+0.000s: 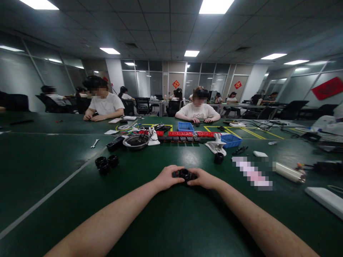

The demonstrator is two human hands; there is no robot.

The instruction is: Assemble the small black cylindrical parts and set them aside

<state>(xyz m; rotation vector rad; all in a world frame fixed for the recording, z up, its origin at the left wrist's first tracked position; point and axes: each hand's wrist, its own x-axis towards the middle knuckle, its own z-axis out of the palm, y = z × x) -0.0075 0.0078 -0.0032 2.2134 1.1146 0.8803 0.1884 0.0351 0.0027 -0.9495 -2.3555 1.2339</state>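
Observation:
A small black round part (184, 173) with an opening in its top sits between my hands, low over the green table. The fingers and thumb of my left hand (169, 177) are closed on its left side. From the right, my right hand (203, 178) grips it in the same way. Small dark pieces with some red show beside the part, partly hidden by my fingers. To the left stands a cluster of similar black round parts (104, 165). Another black round part (219, 157) is by the foot of a white stand.
Ahead lie red strips (180, 134), blue bins (230, 141) (185, 126), a round metal bowl (136, 141) and a white stand (215, 144). At right are a cream cylinder (289, 172) and a white slab (325, 201). A wrench (94, 143) lies left. Two people sit opposite.

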